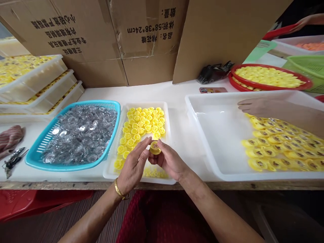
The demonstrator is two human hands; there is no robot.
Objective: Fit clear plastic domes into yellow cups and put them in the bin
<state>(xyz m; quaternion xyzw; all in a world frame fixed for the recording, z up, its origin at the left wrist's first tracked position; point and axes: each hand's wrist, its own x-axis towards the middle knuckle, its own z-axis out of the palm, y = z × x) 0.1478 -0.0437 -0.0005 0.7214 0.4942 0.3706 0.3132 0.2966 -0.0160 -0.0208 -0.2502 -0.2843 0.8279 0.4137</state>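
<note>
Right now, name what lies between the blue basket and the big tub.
Head view: a white tray of yellow caps, with left hand and right hand holding one cap above it.

basket (37, 145) left | small tray (110, 172) of caps (141, 125) centre, just beside it | large tray (217, 135) right | cardboard boxes (149, 67) behind all | stacked trays (44, 76) far left, behind basket

Yellow caps (141, 126) fill a white tray (169, 141) beside a turquoise basket (37, 148).
</note>
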